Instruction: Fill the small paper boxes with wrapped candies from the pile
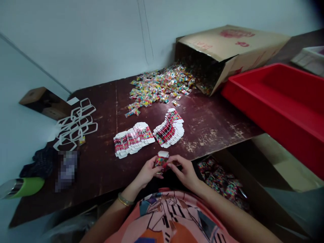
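In front of my body, at the table's near edge, my left hand [149, 172] grips a small printed carton [162, 158] with a red, multicoloured pattern and a white flap at its top. My right hand [182, 168] is closed at the carton's right side, thumb and fingertips pinched against its lower edge. Just beyond lie two fanned rows of flattened cartons: a left row [134, 138] and a right row [170, 130]. Farther back spreads a heap of small candy packets [162, 84] in clear, colourful wrappers.
A tipped cardboard box [238, 40] spills packets at the back right. Beside it stands a red tray [278, 101]. Filled cartons [222, 182] lie in a box below the table edge. White plastic loops [76, 125], a dark cloth [37, 162] and a green cup [27, 187] are at left.
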The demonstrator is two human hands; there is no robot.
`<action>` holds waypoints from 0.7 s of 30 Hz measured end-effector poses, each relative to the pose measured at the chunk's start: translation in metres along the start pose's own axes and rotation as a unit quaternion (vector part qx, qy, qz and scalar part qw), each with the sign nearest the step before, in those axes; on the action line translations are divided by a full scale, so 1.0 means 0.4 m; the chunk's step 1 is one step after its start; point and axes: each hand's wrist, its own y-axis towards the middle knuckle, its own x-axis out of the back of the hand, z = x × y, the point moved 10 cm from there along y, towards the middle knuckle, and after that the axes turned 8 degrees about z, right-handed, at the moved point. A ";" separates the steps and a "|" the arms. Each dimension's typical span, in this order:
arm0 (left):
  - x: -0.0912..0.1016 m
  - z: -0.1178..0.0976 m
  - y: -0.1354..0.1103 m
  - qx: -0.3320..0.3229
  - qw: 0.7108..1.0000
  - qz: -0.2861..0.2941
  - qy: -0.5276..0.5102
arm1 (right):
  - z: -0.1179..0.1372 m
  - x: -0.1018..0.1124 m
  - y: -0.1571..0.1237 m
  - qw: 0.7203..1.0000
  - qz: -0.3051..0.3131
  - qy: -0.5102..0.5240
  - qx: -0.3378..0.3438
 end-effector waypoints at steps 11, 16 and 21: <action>-0.021 -0.025 -0.025 -0.038 0.998 -0.007 0.057 | 0.047 0.066 0.095 0.979 -0.124 -0.157 0.033; -0.028 -0.037 -0.022 -0.053 0.997 -0.010 0.056 | 0.047 -0.015 0.087 0.995 0.016 -0.094 0.033; -0.010 -0.031 -0.016 -0.037 0.998 -0.046 -0.001 | -0.040 -0.017 0.050 0.970 -0.027 0.216 -0.108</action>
